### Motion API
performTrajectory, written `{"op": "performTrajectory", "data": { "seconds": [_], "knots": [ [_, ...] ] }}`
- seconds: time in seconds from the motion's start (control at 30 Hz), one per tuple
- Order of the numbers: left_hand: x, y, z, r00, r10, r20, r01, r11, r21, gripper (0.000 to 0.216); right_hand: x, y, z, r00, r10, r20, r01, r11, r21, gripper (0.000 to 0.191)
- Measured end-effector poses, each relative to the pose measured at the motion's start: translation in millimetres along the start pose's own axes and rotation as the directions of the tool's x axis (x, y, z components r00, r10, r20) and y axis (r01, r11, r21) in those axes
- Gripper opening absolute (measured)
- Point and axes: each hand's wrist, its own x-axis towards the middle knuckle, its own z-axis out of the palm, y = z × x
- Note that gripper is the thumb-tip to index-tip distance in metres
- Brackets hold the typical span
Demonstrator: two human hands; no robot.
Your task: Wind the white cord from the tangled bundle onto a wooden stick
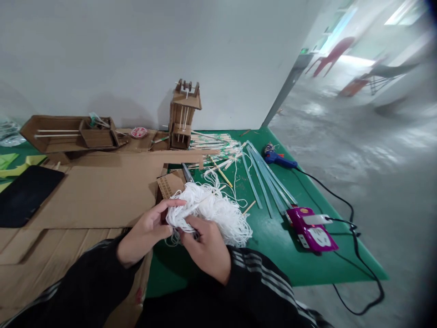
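A tangled bundle of white string [215, 209] lies on the green table [273, 255] just ahead of me. My left hand [146, 230] is closed on the bundle's left side, thumb and fingers pinching strands. My right hand [205, 246] grips the underside of the bundle, fingers curled into it. Both arms wear black sleeves with grey stripes. Loose strands trail from the bundle toward the far side of the table.
Flat cardboard sheets [95, 191] cover the left. A cardboard tower model [182, 116] and a cardboard tray [68, 134] stand at the back wall. Glue sticks [266, 180], a blue glue gun [278, 158], a purple power strip [312, 230], wrapped chopsticks [211, 143] and a black tablet [25, 193] lie around.
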Motion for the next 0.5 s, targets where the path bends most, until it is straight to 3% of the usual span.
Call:
{"op": "performTrajectory", "data": {
  "seconds": [0.2, 0.37, 0.5],
  "knots": [
    [0.4, 0.6, 3.6, 0.995, 0.094, 0.017, -0.095, 0.994, 0.061, 0.034, 1.1, 4.6, -4.4, 0.997, 0.075, 0.018, -0.077, 0.949, 0.305, 0.020],
    [0.8, -5.2, 4.4, 0.995, 0.097, -0.011, -0.096, 0.993, 0.072, 0.036, -1.2, 11.1, -0.9, 0.984, 0.170, -0.051, -0.138, 0.913, 0.385, 0.024],
    [0.8, -8.0, 5.5, 0.987, 0.130, -0.093, -0.110, 0.974, 0.197, 0.030, -1.1, 10.6, -0.3, 0.965, 0.235, -0.119, -0.166, 0.893, 0.419, 0.028]
  ]
}}
